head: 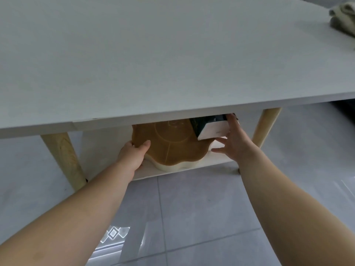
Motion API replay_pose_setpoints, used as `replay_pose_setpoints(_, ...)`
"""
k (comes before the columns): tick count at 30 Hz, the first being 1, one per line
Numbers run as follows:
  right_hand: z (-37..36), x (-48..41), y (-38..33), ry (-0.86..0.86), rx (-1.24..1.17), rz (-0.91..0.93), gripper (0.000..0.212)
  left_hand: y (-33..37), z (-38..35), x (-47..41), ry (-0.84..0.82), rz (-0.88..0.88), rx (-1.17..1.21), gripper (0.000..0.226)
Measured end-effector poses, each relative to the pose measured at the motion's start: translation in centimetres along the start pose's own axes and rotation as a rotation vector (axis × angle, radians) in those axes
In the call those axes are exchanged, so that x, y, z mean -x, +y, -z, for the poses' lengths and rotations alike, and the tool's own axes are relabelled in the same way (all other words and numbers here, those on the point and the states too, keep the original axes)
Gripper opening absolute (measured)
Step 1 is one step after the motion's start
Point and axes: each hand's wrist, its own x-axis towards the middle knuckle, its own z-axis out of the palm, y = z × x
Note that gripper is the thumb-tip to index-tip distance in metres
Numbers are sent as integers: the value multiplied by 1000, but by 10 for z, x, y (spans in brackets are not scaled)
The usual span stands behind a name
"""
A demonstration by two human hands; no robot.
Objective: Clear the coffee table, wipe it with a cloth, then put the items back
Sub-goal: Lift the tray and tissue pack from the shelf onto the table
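My left hand (132, 153) is closed around the left edge of a tan, scallop-edged tray with a cream rim (169, 148), thumb lying on its top face and the fingers tucked underneath. My right hand (233, 140) is clamped on a small white box with a dark green patterned side (212, 129), fingertips over its far end and the thumb stretched below it; the box sits tilted, over the right side of the tray. Whether it rests on the tray I cannot tell.

Both things are under the white tabletop (153, 54), on the white lower shelf (215, 162) of the coffee table, and the tray's front lobe hangs past the shelf's near edge. The tabletop itself is bare across the part in front of me. At its far right corner lies a crumpled beige cloth (343, 18). Pale wooden legs (63, 160) stand on either side, on the grey tiled floor (192, 217).
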Motion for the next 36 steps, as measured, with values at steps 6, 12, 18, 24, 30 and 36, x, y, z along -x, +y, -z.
replay_pose_setpoints(6, -3, -3, 5, -18, 22, -4, 35, -11, 7, 9, 38, 23, 13, 48)
replay_pose_setpoints(12, 6, 23, 21, -10, 24, -100, 24, -22, 23, 48, -2, 162, 297, 48)
replay_pose_setpoints(18, 15, 63, 41, 1, -35, -127, 59, -35, 35, 80, -123, 191, 362, 56)
replay_pose_setpoints(24, 47, 138, 60, 90, -53, -135, 40, -47, 44, 127, -267, 208, 271, 43)
replay_pose_setpoints(30, 87, 225, 65, 213, -106, -136, 43, -47, 26, 169, -419, 231, 189, 32)
replay_pose_setpoints(36, 131, 291, 47, 420, -217, -33, 25, -16, -17, 214, -614, 181, 126, 35)
